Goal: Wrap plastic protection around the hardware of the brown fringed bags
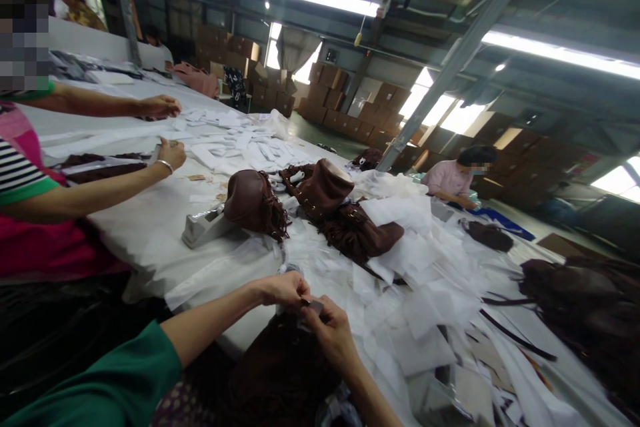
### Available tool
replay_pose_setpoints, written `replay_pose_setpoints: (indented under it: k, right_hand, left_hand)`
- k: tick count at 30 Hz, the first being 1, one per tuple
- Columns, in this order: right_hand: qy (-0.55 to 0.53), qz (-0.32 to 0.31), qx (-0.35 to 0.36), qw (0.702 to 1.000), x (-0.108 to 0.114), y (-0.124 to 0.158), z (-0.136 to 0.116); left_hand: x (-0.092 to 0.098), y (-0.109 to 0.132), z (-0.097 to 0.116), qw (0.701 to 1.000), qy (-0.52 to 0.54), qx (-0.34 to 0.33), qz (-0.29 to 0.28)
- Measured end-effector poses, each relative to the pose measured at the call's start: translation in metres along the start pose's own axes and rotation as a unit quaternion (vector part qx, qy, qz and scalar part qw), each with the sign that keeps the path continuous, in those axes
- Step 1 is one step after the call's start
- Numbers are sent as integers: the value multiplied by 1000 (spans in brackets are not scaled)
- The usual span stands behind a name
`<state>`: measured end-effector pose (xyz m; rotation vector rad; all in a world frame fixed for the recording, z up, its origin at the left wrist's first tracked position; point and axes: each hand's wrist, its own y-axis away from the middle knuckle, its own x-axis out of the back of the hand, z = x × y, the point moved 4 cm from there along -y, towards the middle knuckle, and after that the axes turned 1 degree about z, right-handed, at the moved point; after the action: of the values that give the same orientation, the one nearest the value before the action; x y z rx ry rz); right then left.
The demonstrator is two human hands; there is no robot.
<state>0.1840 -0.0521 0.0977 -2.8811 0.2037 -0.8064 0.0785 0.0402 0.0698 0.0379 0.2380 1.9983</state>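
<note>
Bench (150, 227): one, long, white-covered, running from the near edge toward the back.
Boxes (330, 90): many, brown, stacked beyond the bench.
Post (440, 73): one, grey, aslant in view.
Co-workers: one at left (25, 227), pink and striped top, both hands over the bench; one at far right (447, 177), pale pink top, near blue cloth (505, 221).
Heap (590, 313): dark brown goods, bench's right side.
Bag (280, 363): one, dark brown, upper part directly below the wearer's hands, at the bench's near edge; lower part in shadow.
Fringed bags (325, 190): brown, grouped mid-bench, one leaning on a pale block (205, 225).
Paper (425, 293): white sheets, loose, right of the fringed bags.
Right hand (331, 327): thumb and finger pinching a tag.
Left hand (285, 288): fingertips drawn together at the tag's edge; whether they grip it cannot be told.
Tag (315, 305): one, small, grey, flat, just above the bag.
</note>
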Motion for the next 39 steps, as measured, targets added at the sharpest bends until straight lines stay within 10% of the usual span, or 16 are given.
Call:
replay_pose_setpoints:
  k: [12, 27, 39]
  right_hand:
    - [83, 169, 27, 982, 11, -5, 0]
    - [109, 100, 131, 980, 10, -15, -10]
    - [147, 114, 142, 972, 33, -24, -4]
  left_hand:
    - [-10, 5, 8, 995, 74, -62, 35]
    - [-14, 17, 31, 965, -204, -167, 11]
    - [-10, 4, 6, 999, 16, -28, 21]
